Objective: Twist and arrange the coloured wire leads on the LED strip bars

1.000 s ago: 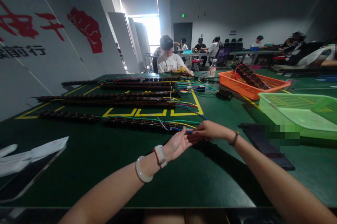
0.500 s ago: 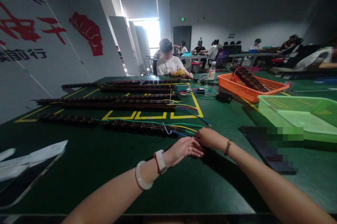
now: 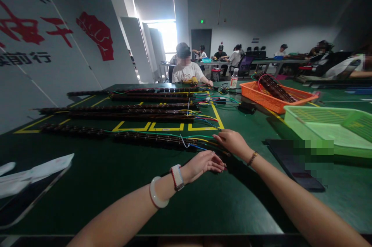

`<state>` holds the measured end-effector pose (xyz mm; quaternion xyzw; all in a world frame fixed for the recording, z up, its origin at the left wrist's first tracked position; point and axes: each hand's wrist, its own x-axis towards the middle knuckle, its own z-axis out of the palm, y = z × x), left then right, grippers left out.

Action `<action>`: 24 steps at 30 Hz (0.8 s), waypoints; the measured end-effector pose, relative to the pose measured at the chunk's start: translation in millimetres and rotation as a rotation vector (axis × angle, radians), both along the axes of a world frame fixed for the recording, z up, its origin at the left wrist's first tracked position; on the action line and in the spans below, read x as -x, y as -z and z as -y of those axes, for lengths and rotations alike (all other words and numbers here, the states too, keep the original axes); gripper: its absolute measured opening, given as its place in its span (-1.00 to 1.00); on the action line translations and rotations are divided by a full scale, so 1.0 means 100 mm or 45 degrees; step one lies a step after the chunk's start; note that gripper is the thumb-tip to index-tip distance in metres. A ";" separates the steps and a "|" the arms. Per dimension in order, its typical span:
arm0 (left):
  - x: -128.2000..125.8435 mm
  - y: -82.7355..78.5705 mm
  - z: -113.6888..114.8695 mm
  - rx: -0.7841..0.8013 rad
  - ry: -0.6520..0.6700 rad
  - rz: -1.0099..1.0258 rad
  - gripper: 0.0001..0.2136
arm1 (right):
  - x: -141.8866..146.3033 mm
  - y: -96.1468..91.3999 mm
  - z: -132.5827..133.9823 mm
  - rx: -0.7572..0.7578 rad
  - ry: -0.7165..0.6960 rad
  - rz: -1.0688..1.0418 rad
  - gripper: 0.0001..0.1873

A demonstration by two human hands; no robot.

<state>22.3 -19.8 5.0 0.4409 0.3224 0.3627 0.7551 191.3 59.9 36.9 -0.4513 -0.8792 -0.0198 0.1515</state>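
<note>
A long dark strip (image 3: 130, 136) lies across the green table (image 3: 116, 177), nearest to me, with coloured wires (image 3: 200, 139) coming out of its right end. My right hand (image 3: 232, 143) rests palm down on those wire ends, fingers stretched out to the left over them. My left hand (image 3: 203, 163) hovers just in front of the wires, fingers extended to the right and holding nothing. It wears a watch and a pale bangle at the wrist. The two hands are a little apart.
Two more pairs of dark strips (image 3: 130, 113) lie further back inside yellow tape lines (image 3: 162, 126). An orange basket (image 3: 276, 102) and a green basket (image 3: 319, 123) stand to the right, beside a flat dark device (image 3: 290, 162). White paper (image 3: 37, 169) lies at the left. A person (image 3: 186, 71) sits opposite.
My hands were together, pinching the wire ends. They have parted: the left drew back toward me, the right moved up onto the wires.
</note>
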 end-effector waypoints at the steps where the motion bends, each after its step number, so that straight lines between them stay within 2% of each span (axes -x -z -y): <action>1: 0.00 0.00 0.00 -0.002 -0.001 -0.001 -0.73 | -0.01 0.04 -0.03 -0.019 -0.037 -0.089 -0.51; 4: 0.00 0.00 0.00 -0.007 -0.005 0.000 -0.73 | -0.02 0.20 -0.14 -0.003 -0.159 -0.242 -0.64; 8: 0.00 -0.02 0.01 -0.003 -0.011 -0.001 -0.74 | 0.01 0.36 -0.20 0.148 -0.237 -0.228 -0.62; 15: 0.00 -0.02 0.02 -0.032 0.000 0.002 -0.72 | 0.08 0.22 -0.09 0.489 -0.356 -0.311 -0.58; 17: 0.00 -0.02 0.02 -0.037 0.005 0.001 -0.71 | 0.10 0.21 -0.06 0.556 -0.341 -0.305 -0.61; 19: 0.00 -0.01 0.01 -0.038 0.007 0.006 -0.71 | 0.11 0.22 -0.05 0.546 -0.298 -0.258 -0.68; 24: 0.00 -0.02 0.01 -0.036 0.006 -0.015 -0.73 | 0.16 0.28 -0.02 0.347 -0.304 -0.136 -0.83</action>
